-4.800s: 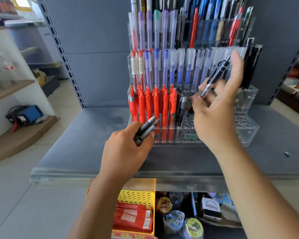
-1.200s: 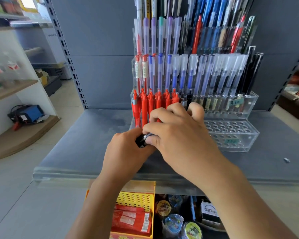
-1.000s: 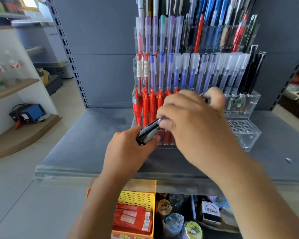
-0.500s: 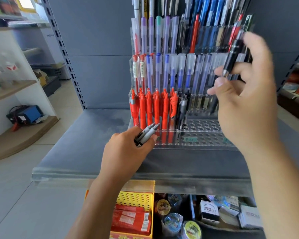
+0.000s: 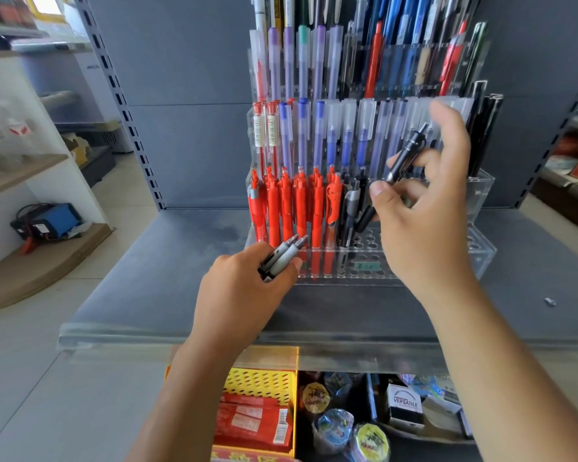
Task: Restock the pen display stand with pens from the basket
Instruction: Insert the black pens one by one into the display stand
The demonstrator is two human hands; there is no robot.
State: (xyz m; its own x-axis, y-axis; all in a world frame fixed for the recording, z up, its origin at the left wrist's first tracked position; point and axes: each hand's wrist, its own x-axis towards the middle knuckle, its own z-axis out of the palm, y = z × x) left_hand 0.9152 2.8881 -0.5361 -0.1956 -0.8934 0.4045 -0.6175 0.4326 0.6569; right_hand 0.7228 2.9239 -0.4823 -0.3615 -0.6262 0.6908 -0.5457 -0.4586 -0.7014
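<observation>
- Black pen [image 5: 404,157], pulled from the left hand's bundle a second ago, has come down from the upper tiers and now slants tip-down at the display stand's [image 5: 342,275] front row
- Right hand [image 5: 424,228] pinches it, its other fingers spread
- Left hand [image 5: 241,288] grips the spare pens [image 5: 286,253]
- It looks about to be slotted in, and many front holes remain unfilled

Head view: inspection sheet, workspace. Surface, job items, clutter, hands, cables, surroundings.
Surface: grey shelf bears display stand.
Job's things: front tier holds orange pens at left, open holes at right.
Clutter: small loose piece on shelf, right.
Hands: left hand grips grey-tipped pens; right hand fingers pinch black pen, tilted, over front tier.
Cables: black cable by blue device, far left.
Surroundings: yellow basket with red packets below shelf.
</observation>
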